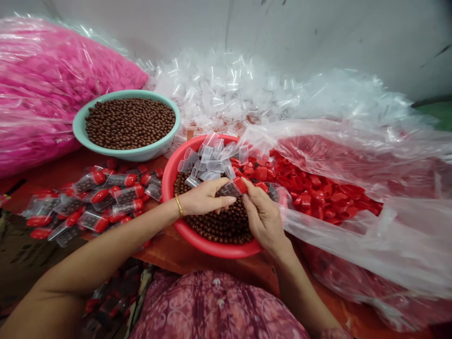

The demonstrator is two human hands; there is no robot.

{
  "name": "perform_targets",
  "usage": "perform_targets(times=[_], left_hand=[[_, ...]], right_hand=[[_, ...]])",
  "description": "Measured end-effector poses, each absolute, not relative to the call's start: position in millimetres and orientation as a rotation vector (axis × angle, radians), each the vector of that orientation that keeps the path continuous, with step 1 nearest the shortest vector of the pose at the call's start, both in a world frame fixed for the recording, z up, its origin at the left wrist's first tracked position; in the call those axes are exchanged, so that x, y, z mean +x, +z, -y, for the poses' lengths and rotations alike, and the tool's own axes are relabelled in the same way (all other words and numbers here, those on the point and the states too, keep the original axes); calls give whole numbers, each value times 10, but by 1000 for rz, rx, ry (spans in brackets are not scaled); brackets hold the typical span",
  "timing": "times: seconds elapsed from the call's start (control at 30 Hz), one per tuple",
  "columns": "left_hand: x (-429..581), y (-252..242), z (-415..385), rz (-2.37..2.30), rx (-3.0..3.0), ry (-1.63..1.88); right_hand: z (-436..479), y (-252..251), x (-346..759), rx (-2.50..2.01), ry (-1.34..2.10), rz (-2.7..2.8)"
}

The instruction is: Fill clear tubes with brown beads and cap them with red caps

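Note:
My left hand (206, 197), with a gold bangle at the wrist, grips one end of a clear container (229, 189) with dark balls inside. The fingers of my right hand (263, 214) close on the red cap (240, 185) at its other end. Both hands are over a red basin (212, 248) of brown balls (222, 223). Empty clear tubes (208, 162) lie on the balls at the basin's back. Red caps (318, 193) spill from a plastic bag on the right, up to the basin's rim.
A turquoise basin (81, 123) of brown balls stands at the back left, beside a bag of pink pieces (52, 80). Filled red-capped containers (106, 200) are piled left on the red table (176, 256). Clear tubes in plastic (233, 84) line the wall.

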State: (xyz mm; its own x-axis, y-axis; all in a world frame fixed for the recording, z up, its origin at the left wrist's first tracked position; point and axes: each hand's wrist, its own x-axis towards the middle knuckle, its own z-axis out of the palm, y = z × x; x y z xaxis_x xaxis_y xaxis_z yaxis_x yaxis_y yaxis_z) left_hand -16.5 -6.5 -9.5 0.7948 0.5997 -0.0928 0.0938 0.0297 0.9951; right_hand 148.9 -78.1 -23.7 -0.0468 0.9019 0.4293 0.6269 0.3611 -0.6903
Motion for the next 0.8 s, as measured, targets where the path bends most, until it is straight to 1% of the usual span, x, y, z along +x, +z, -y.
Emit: perform_targets(times=[0.17, 0.37, 0.57, 0.7, 0.8], left_hand=[[-192, -95, 70, -590, 1650, 494], [-207, -63, 77, -572, 1712, 364], [-186, -30, 58, -668, 1884, 385], [-154, 7, 59, -823, 2000, 383], [-108, 18, 106, -822, 2177, 278]], right_hand=[[801, -229, 1519, -1325, 238, 1918], [820, -211, 1654, -1128, 98, 2198], [873, -183, 1613, -1093, -45, 2218], [793, -134, 1546, -1158, 94, 1987], [658, -112, 1454, -1268, 410, 1606]])
